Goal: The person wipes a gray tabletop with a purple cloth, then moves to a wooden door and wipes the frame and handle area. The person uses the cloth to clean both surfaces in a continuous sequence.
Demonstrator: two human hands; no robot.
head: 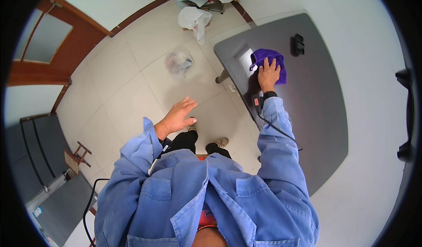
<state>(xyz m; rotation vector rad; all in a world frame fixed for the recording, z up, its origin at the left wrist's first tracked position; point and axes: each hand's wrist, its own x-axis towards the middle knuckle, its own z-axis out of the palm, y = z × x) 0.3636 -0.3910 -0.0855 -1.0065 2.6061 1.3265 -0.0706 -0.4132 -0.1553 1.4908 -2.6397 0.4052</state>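
Observation:
A folded purple cloth (278, 57) lies on the dark glossy tabletop (306, 115), near its left edge. My right hand (268, 75) rests flat on this cloth with the fingers spread. Its wrist wears a black band with a small device and a cable. Over the tiled floor, left of the table, my left hand (178, 115) hangs in the air, holding nothing, its fingers extended and the thumb apart. A small black object (299, 45) sits on the table beyond the cloth, to the right.
A clear plastic bag (179, 62) with things inside lies on the floor tiles. White plastic bags (194, 18) and a cluttered rack (214, 4) stand in the far corner. A small wooden stool (73, 159) is at the left, below a brown door (66, 32).

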